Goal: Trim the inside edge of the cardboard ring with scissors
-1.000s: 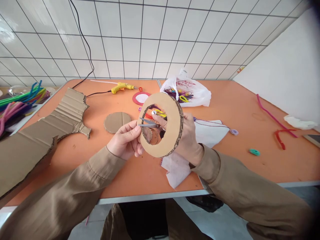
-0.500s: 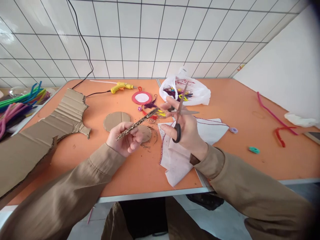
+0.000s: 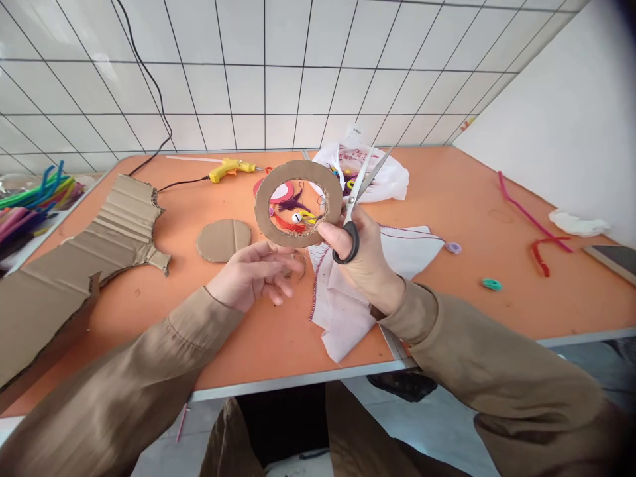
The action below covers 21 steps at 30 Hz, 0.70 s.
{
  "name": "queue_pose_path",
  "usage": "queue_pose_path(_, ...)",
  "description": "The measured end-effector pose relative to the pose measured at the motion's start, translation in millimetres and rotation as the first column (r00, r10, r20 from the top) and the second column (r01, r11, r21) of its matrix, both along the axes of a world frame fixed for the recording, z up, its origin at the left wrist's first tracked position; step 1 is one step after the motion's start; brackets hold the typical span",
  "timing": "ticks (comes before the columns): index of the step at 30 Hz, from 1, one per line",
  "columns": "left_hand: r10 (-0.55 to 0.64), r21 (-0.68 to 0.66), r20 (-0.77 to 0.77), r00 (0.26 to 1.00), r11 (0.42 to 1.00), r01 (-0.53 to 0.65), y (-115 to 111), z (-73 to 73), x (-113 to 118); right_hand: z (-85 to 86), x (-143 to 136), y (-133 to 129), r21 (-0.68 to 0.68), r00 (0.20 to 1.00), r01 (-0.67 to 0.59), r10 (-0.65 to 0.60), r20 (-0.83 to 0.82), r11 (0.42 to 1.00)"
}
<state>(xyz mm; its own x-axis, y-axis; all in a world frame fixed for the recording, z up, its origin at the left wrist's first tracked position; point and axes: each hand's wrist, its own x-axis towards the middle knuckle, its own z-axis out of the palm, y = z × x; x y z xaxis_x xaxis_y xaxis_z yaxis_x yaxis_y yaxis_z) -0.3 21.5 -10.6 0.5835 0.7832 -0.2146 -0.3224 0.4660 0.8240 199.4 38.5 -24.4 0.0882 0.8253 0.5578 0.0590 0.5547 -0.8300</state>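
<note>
A cardboard ring (image 3: 265,222) is held up over the table, its flat face toward me. My right hand (image 3: 365,255) pinches the ring's right edge and also has the scissors (image 3: 350,199) in it, blades apart and pointing up, a black handle by the thumb. Just below the ring is my left hand (image 3: 253,275), fingers spread, its tips near the ring's lower edge. An oval cardboard piece (image 3: 223,240) lies on the table left of the ring. White cloth (image 3: 342,311) with dark red stitching lies under my right hand.
Behind are a yellow glue gun (image 3: 231,169) with a black cord and a white plastic bag (image 3: 387,179). Large torn cardboard (image 3: 74,278) covers the left side. Pipe cleaners (image 3: 541,218), a teal clip (image 3: 491,284) and a purple roll (image 3: 452,248) lie to the right.
The ring, edge-on in my left hand before, now faces me and is gripped by my right hand. My left hand has let go and spread its fingers. The view has shifted slightly.
</note>
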Motion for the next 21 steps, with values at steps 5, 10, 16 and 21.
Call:
queue_pose_path(5, 0.081, 0.142, 0.064, 0.995, 0.986, -0.090, -1, -8.9, 2, 0.5, -8, -10, -0.079, 0.999, -0.042, 0.043, 0.016, 0.996)
queue_pose_path(10, 0.144, 0.169, 0.115, 0.983, 0.972, -0.162, 1, -6.5, -3, 8.7, -7, -23, -0.020, 0.980, -0.160, 0.161, 0.113, 0.987)
queue_pose_path(16, 0.182, 0.214, 0.183, 0.966, 0.952, -0.220, 1, 5.7, -2, 4.3, 4, -18, 0.002, 0.919, -0.391, 0.390, 0.061, 0.920)
queue_pose_path(21, 0.167, 0.323, 0.186, 0.968, 0.920, -0.220, -2, 7.7, 0, 4.3, 3, -13, -0.127, 0.923, -0.333, 0.350, 0.161, 0.934)
